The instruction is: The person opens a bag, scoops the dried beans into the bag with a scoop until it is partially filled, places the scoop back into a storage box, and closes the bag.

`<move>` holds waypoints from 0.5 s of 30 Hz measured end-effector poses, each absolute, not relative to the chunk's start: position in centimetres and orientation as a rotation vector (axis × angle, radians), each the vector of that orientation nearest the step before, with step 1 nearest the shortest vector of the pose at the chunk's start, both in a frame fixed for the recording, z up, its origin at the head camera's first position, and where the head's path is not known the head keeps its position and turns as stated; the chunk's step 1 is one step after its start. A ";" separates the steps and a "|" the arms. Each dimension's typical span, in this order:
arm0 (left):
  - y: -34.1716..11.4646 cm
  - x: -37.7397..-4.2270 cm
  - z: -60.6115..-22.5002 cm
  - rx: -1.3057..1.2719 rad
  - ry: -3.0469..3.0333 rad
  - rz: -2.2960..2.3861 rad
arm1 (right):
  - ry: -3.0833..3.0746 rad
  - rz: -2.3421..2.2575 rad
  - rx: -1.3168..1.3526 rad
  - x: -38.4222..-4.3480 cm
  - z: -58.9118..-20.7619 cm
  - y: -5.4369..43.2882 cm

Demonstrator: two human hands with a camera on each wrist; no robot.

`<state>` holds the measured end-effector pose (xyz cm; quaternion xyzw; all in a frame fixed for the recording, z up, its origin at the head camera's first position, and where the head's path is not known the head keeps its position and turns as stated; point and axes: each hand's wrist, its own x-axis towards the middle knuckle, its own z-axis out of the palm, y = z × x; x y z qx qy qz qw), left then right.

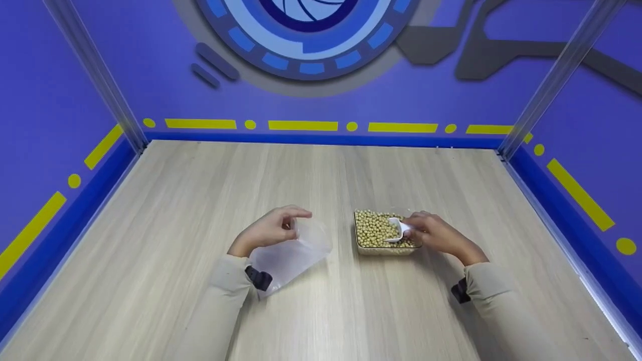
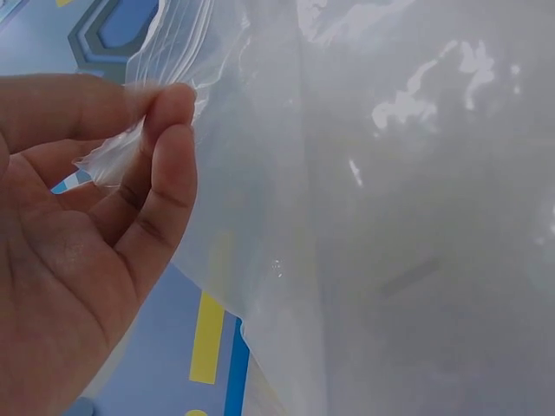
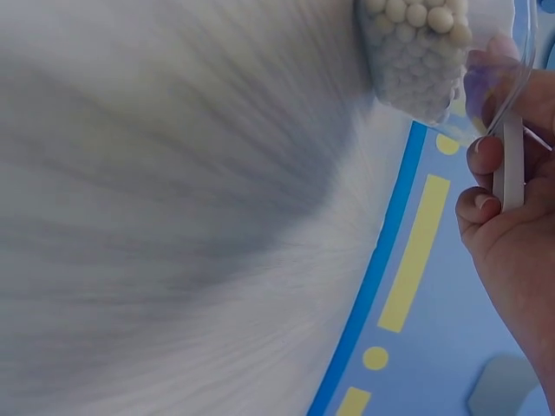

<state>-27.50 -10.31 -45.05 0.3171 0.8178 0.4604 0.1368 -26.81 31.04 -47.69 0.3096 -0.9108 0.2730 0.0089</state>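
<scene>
My left hand (image 1: pixel 271 228) pinches the rim of a clear plastic zip bag (image 1: pixel 291 260), which hangs down over the table. In the left wrist view the bag's ridged mouth (image 2: pixel 178 43) runs between thumb and fingers. To the right stands a clear rectangular container (image 1: pixel 386 252) of round, pale yellow beans (image 1: pixel 373 228). My right hand (image 1: pixel 436 233) grips the handle of a white scoop (image 1: pixel 398 230), whose bowl is down among the beans. The right wrist view shows the scoop's handle (image 3: pixel 512 165) held in curled fingers, beside the container's clear wall.
Both things are on a light wood-grain table (image 1: pixel 200 190). Blue panels (image 1: pixel 321 108) with yellow marks enclose its back and sides, with metal posts (image 1: pixel 562 75) at the corners. A dark wrist device (image 1: pixel 259 278) sits on the left cuff.
</scene>
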 end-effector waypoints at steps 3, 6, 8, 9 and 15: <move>-10.3 -27.5 -45.0 0.916 2.369 1.333 | -2.864 0.875 0.950 -26.8 -47.6 31.0; -10.2 -27.5 -44.9 0.909 2.374 1.330 | -2.878 0.894 0.928 -26.7 -47.4 31.0; -10.2 -27.5 -44.9 0.906 2.375 1.328 | -2.879 0.900 0.921 -26.7 -47.3 31.1; -10.2 -27.6 -44.9 0.905 2.373 1.329 | -2.878 0.899 0.920 -26.7 -47.3 31.1; -10.2 -27.6 -44.9 0.906 2.358 1.341 | -2.858 0.934 0.931 -26.8 -47.4 31.3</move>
